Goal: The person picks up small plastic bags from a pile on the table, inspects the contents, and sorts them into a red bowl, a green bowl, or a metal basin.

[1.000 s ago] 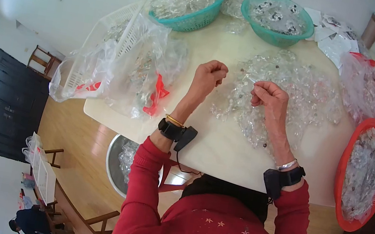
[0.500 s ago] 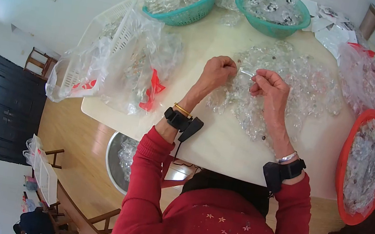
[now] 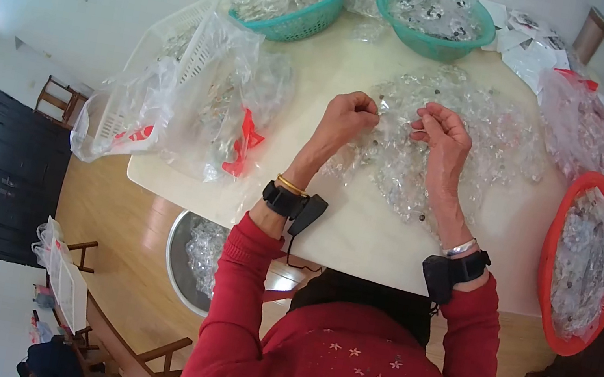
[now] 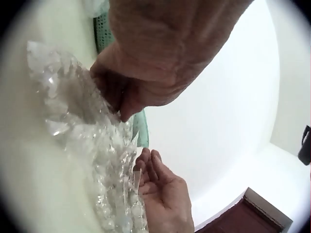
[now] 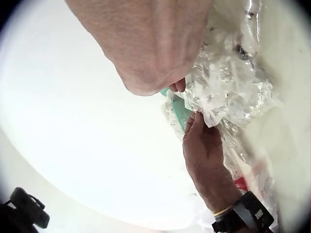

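Our left hand (image 3: 347, 119) and right hand (image 3: 445, 135) both pinched one clear plastic piece (image 3: 397, 111) above the pile (image 3: 494, 141); we judged it mid-separation; the next move called for a gentle, steady pull.

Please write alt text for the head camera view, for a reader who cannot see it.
A person's left hand and right hand pinch a clear plastic piece over a pile of such pieces on a pale table. Two teal baskets and a red basket hold more.
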`<control>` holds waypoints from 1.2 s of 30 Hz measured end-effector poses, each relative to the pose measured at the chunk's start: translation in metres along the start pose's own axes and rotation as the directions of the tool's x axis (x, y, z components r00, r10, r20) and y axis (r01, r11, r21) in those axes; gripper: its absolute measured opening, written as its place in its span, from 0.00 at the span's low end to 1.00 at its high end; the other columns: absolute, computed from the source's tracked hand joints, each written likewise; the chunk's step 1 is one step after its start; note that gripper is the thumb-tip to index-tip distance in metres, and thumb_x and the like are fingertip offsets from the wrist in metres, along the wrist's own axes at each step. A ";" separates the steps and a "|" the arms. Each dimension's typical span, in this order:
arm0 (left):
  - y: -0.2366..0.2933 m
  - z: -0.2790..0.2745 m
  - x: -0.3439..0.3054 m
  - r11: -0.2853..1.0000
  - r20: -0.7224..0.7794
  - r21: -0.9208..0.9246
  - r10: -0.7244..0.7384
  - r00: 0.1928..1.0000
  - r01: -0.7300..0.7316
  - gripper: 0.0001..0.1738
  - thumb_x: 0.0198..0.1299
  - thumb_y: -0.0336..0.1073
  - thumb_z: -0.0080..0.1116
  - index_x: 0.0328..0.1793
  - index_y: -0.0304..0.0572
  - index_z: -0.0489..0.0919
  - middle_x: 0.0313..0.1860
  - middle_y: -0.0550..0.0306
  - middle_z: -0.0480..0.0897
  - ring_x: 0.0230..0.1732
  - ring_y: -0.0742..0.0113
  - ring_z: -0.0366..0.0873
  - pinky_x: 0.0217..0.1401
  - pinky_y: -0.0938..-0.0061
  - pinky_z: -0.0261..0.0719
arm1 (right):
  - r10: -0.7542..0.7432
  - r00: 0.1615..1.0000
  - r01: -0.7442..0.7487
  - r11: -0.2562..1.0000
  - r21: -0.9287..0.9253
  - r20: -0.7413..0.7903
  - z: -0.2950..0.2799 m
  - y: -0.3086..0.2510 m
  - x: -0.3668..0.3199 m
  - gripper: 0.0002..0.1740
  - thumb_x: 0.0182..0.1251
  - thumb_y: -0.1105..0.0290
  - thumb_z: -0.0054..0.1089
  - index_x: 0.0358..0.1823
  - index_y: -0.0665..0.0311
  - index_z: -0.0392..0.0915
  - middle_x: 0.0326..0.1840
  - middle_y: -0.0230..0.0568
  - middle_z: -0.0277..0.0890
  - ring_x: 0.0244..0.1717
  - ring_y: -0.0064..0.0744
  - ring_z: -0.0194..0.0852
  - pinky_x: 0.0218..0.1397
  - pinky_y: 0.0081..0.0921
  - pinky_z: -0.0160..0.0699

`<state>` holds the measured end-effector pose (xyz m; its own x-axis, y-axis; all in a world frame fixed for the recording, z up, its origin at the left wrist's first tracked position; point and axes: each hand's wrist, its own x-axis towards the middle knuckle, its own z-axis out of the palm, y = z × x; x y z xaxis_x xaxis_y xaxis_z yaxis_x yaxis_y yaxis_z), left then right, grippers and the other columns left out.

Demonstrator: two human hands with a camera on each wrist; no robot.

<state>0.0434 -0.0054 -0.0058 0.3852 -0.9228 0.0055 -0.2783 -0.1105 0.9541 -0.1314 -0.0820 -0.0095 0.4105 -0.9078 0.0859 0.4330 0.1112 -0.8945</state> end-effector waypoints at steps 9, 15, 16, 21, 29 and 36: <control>0.004 -0.010 0.033 0.915 -0.186 0.399 0.154 0.970 -0.068 0.13 0.46 0.35 0.60 0.35 0.31 0.80 0.27 0.48 0.81 0.32 0.61 0.79 0.36 0.73 0.74 | -0.040 0.998 0.040 0.999 0.000 -0.056 0.000 0.001 0.000 0.12 0.61 0.77 0.52 0.46 0.71 0.74 0.41 0.39 0.77 0.37 0.28 0.76 0.37 0.22 0.77; -0.025 -0.007 0.061 0.933 -0.141 0.359 0.081 0.987 -0.026 0.15 0.47 0.34 0.63 0.40 0.32 0.80 0.28 0.59 0.80 0.31 0.72 0.74 0.34 0.78 0.72 | -0.117 0.980 0.127 0.990 0.056 -0.162 -0.003 0.001 0.005 0.11 0.61 0.79 0.51 0.46 0.71 0.74 0.43 0.39 0.75 0.41 0.28 0.75 0.42 0.23 0.77; -0.027 -0.007 0.061 0.942 -0.169 0.333 0.095 0.981 -0.034 0.16 0.47 0.34 0.64 0.41 0.32 0.79 0.28 0.59 0.79 0.31 0.73 0.74 0.34 0.78 0.72 | -0.114 0.981 0.121 0.992 0.035 -0.158 -0.003 0.001 0.005 0.12 0.61 0.79 0.51 0.46 0.71 0.74 0.44 0.39 0.75 0.42 0.28 0.75 0.43 0.24 0.77; -0.007 -0.007 0.057 0.912 -0.112 0.410 0.031 0.993 0.017 0.15 0.48 0.34 0.64 0.41 0.33 0.78 0.27 0.62 0.79 0.32 0.74 0.74 0.35 0.78 0.72 | -0.124 0.981 0.126 0.992 0.005 -0.151 -0.002 0.005 0.007 0.11 0.61 0.79 0.51 0.45 0.70 0.74 0.42 0.38 0.75 0.41 0.26 0.75 0.41 0.22 0.77; 0.009 -0.021 0.045 0.974 -0.092 -0.226 0.010 0.996 -0.030 0.06 0.51 0.28 0.61 0.32 0.43 0.74 0.27 0.62 0.79 0.30 0.72 0.77 0.31 0.78 0.70 | -0.056 0.996 0.062 0.995 0.080 -0.074 -0.005 -0.002 0.005 0.14 0.61 0.76 0.52 0.48 0.71 0.73 0.39 0.39 0.76 0.33 0.25 0.76 0.35 0.20 0.76; 0.045 -0.006 0.015 0.890 -0.062 -0.454 0.013 0.998 -0.040 0.06 0.55 0.27 0.59 0.33 0.44 0.73 0.33 0.56 0.82 0.33 0.69 0.80 0.34 0.81 0.74 | 0.015 0.998 -0.010 0.996 -0.083 0.056 0.006 -0.021 -0.004 0.19 0.64 0.68 0.54 0.53 0.71 0.70 0.40 0.39 0.76 0.31 0.24 0.76 0.34 0.20 0.76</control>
<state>0.0422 -0.0214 0.0388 0.4354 -0.8995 0.0364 0.1367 0.1060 0.9849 -0.1372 -0.0786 0.0115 0.4609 -0.8821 0.0973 0.3606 0.0860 -0.9288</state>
